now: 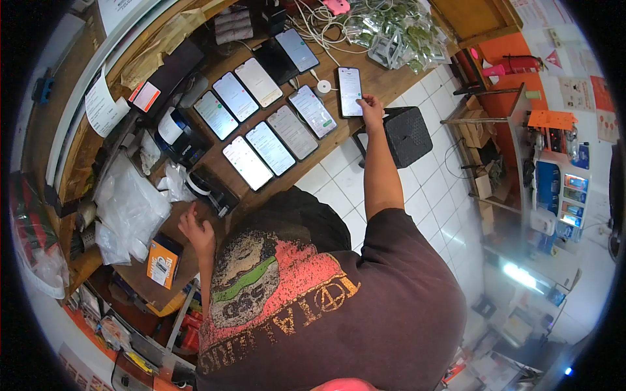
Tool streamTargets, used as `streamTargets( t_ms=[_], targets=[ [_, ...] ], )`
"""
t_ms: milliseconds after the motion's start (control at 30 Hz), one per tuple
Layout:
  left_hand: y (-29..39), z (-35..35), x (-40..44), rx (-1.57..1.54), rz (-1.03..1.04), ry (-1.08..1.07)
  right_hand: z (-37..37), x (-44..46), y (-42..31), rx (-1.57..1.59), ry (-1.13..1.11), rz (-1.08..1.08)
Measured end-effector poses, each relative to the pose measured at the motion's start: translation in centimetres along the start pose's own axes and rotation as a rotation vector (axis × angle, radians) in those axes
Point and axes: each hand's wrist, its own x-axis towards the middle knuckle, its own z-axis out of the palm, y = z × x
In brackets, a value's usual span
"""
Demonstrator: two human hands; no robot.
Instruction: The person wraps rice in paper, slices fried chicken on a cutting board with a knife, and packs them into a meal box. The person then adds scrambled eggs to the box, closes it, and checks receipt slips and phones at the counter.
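My right hand (370,109) reaches forward to the lower right corner of a phone (350,88) with a lit screen near the table's front edge. Its thumb rests on the glass and the other fingers are curled at the phone's side. My left hand (197,231) is open, its fingers apart, beside a black device (212,195) and above an orange box (163,262). Between the hands lie several lit phones in rows, among them a white-screened one (248,163), one with a green button (312,112) and another (216,115).
White cables (319,26) and a pile of clear plastic packets (398,32) lie at the back. Plastic bags (134,202) and a blue-black printer (182,140) are at the left. A black stool (408,137) stands on the tiled floor by my right forearm.
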Motion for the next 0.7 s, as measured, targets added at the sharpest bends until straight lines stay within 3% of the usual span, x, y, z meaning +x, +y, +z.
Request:
streamTargets(
  t_ms=[300,367,600,700],
  targets=[
    [-0.5,0.1,-0.2,0.017,-0.016,-0.026,1.7,1.2,0.8,-0.139,0.098,0.023],
    [-0.3,0.0,-0.2,0.011,-0.014,-0.019,2.1,2.7,2.5,-0.010,0.077,0.102],
    [-0.7,0.0,-0.4,0.014,-0.022,-0.017,1.8,1.5,-0.4,-0.124,0.136,0.203],
    [-0.5,-0.1,-0.3,-0.002,-0.013,-0.005,2.1,2.7,0.8,-0.001,0.140,0.232]
  ],
)
